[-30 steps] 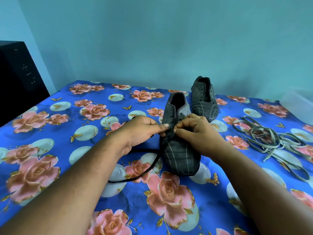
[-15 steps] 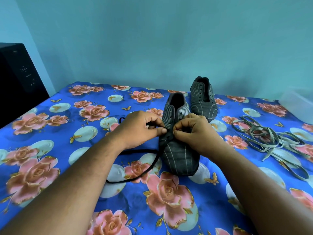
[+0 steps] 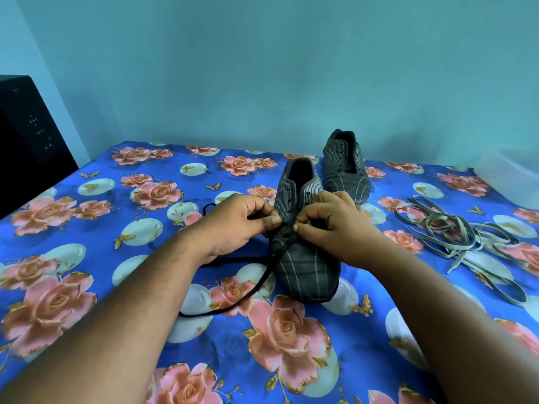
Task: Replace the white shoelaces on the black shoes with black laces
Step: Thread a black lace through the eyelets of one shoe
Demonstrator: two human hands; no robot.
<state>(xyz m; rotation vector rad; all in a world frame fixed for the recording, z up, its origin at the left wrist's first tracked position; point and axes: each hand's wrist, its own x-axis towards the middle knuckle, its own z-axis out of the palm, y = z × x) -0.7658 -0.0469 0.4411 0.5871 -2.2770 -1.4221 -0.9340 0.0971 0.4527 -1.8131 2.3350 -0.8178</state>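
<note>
A dark striped shoe (image 3: 306,266) stands toe-toward-me in the middle of the flowered sheet. My left hand (image 3: 233,225) and my right hand (image 3: 335,228) meet over its lower eyelets, each with thumb and forefinger pinched at the eyelet flaps. A black lace (image 3: 248,287) runs from the eyelets down to the left in a loop on the sheet, with another bit showing behind my left hand. The second shoe (image 3: 345,167) stands behind with bare eyelets. The removed pale laces (image 3: 460,237) lie in a tangle to the right.
The bed's blue rose-patterned sheet (image 3: 87,228) meets a teal wall at the back. A black cabinet (image 3: 26,135) stands at the far left. A clear plastic box (image 3: 510,173) sits at the right edge.
Both hands have shifted slightly up the shoe while staying pinched together at the eyelets. A loop of black lace now shows behind my left hand.
</note>
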